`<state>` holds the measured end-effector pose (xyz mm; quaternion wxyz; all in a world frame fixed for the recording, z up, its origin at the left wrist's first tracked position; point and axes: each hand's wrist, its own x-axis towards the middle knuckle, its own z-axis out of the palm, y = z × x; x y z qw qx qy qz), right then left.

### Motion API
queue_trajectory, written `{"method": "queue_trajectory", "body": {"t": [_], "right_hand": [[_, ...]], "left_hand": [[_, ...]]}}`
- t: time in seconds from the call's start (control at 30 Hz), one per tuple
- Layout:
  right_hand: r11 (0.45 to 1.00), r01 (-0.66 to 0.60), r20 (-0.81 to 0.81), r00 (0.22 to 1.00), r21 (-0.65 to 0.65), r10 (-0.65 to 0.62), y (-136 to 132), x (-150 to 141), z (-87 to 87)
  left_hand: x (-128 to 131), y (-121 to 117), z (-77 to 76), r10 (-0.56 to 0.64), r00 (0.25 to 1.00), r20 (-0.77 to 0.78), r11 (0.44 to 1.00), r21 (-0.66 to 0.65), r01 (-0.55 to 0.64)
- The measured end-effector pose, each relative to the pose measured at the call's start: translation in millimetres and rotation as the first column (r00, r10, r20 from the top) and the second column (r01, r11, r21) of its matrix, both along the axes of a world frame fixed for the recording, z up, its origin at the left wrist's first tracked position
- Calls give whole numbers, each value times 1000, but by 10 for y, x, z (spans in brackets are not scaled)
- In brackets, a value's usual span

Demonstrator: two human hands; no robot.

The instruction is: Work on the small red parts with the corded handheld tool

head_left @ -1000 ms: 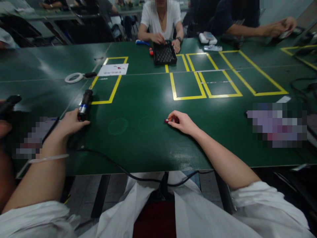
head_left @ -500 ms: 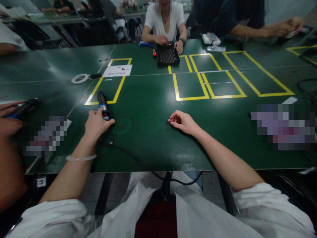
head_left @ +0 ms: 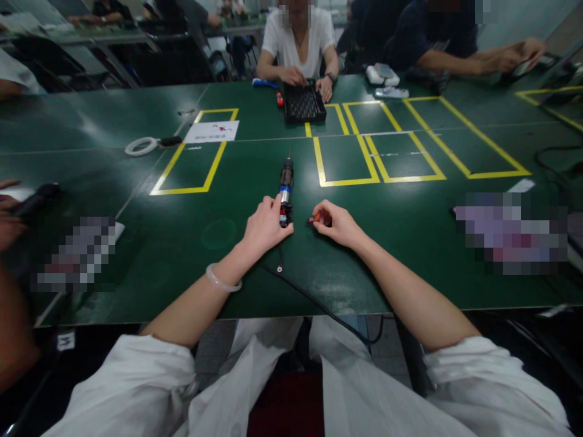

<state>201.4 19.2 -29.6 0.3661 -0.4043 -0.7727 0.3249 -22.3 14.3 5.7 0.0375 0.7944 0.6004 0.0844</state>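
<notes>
My left hand (head_left: pixel 266 223) is closed around the rear of an electric screwdriver (head_left: pixel 286 179), a dark and silver tool with a blue band. The tool lies along the table with its thin bit pointing away from me, and a black cord (head_left: pixel 310 294) trails from its back end. Just to the right, my right hand (head_left: pixel 336 223) pinches a small red and orange piece (head_left: pixel 311 221). Fingers cover most of that piece, so its kind cannot be made out. A small gap separates the piece from the screwdriver.
Yellow tape frames (head_left: pixel 348 182) mark the green table (head_left: pixel 150 243). A printed sheet (head_left: pixel 212 131) and a coiled white cable (head_left: pixel 142 146) lie at left. Opposite, a person in white reaches into a black tray (head_left: pixel 304 112), beside a small red object (head_left: pixel 280 99). Pixelated items lie at both sides.
My left hand has carried the electric screwdriver to the right, from the left tape frame to beside my right hand. The right hand stays nearly in place with its small piece.
</notes>
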Motion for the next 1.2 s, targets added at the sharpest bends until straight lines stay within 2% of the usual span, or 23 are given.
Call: {"method": "queue_trajectory", "body": {"t": [0.1,0.2,0.37,0.7,0.97,1.2], "right_hand": [[1000,20,-5,1000,17,-20,8,9,5],[999,13,4,1000,47,-14,10,11,9],[997,-4,36,999,80,1,10,-4,-2],[998,-29,65,998,58,25,33,1,-34],[996,23,64,998,85,-29,3,-4,2],[995,83,30,996,58,-85,-18,-32,5]], "left_hand": [[200,-40,-19,-60,998,11,998,-2,61],[285,-91,-38,-101,995,17,995,4,101],[302,-140,-51,-116,993,0,993,15,116],[294,-131,-63,-124,992,23,992,17,123],[344,-170,-16,-130,991,-32,990,55,132],[396,-149,-38,-95,995,-27,992,78,97]]}}
